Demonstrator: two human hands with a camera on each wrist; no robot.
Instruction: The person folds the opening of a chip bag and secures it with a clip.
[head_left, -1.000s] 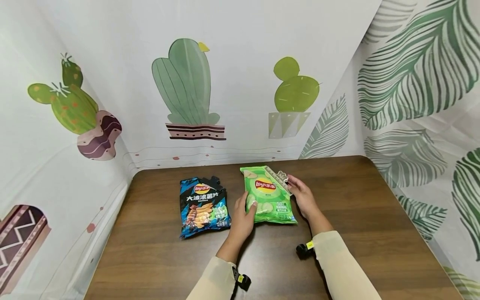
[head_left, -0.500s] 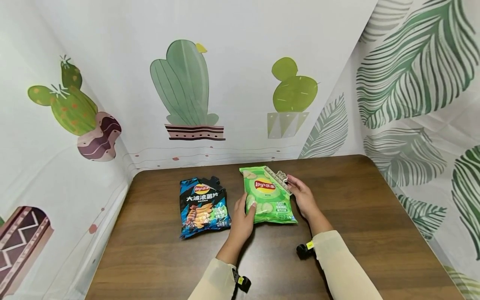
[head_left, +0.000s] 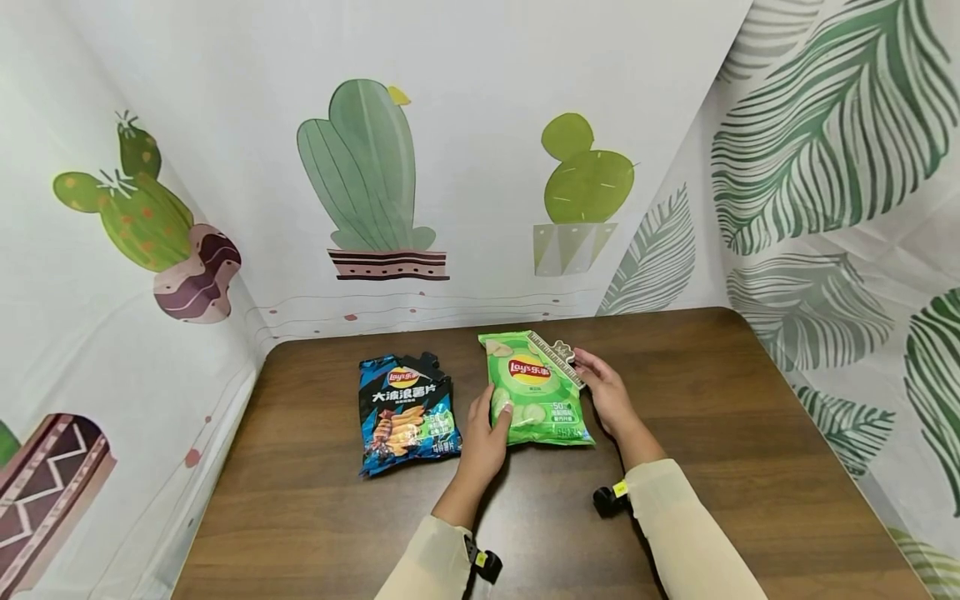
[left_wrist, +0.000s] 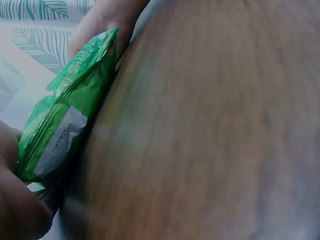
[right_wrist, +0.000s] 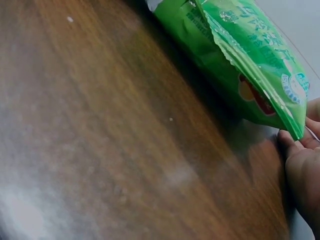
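A green Lay's chip bag (head_left: 536,392) lies face up at the middle of the table, its top right corner folded under a bag clip (head_left: 556,359) with a pale ridged bar and a flower-shaped grip. My left hand (head_left: 483,437) holds the bag's lower left side, thumb on the front and the other fingers under the edge. At the clip's lower right end, my right hand (head_left: 607,396) pinches with thumb and fingers. In the right wrist view the bag's bottom seam (right_wrist: 250,70) points toward the camera, close over the table, with my right fingers (right_wrist: 295,142) beside its corner.
Left of the green bag lies a blue and black Lay's chip bag (head_left: 408,417) with a black clip (head_left: 426,367) across its top right corner. The brown wooden table (head_left: 300,517) meets cactus-printed cloth (head_left: 487,167) at the back and leaf-printed cloth on the right.
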